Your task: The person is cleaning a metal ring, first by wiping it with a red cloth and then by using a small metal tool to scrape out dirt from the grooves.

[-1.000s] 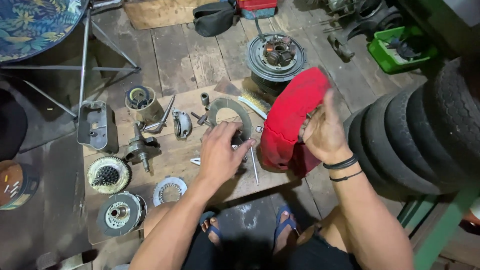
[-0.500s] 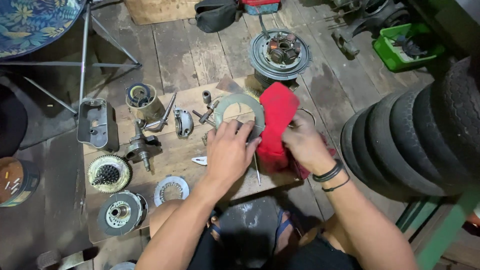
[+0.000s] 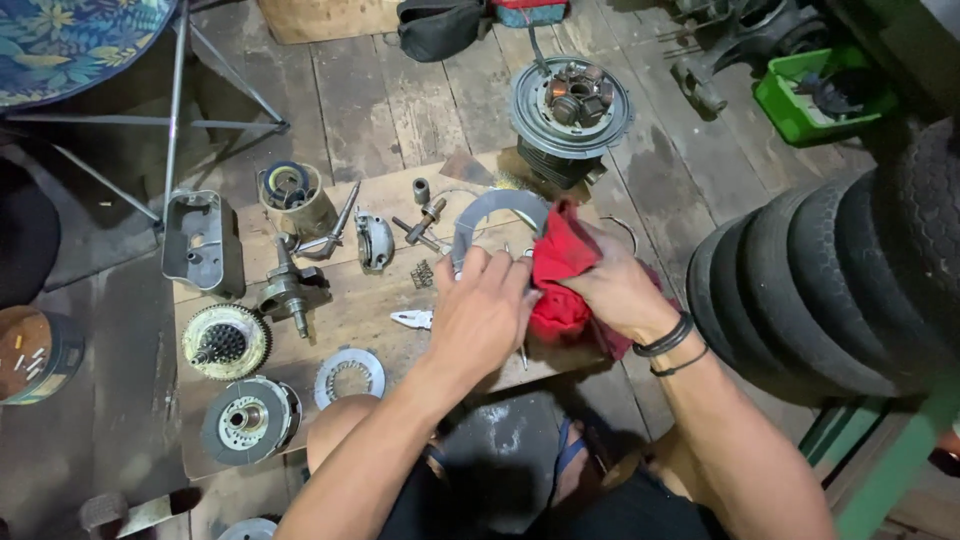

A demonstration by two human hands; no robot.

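Note:
My left hand [image 3: 482,312] grips a flat grey metal ring plate [image 3: 490,212] by its lower edge, holding it up above the wooden board [image 3: 350,310]. My right hand [image 3: 610,290] clutches a red rag [image 3: 558,275] and presses it against the right side of the ring plate. Only the upper arc of the plate shows; the rest is hidden behind my hands and the rag.
Engine parts lie on the board: a crankshaft [image 3: 290,285], a toothed clutch basket [image 3: 222,343], a clutch hub [image 3: 248,418], a thin ring plate [image 3: 350,375], a grey cover [image 3: 198,245], pliers [image 3: 412,319]. A stator assembly [image 3: 570,105] stands behind. Stacked tyres [image 3: 830,280] fill the right.
The red rag has come down from being held open in my right hand and is now bunched against the ring plate, which my left hand has raised and shifted slightly right.

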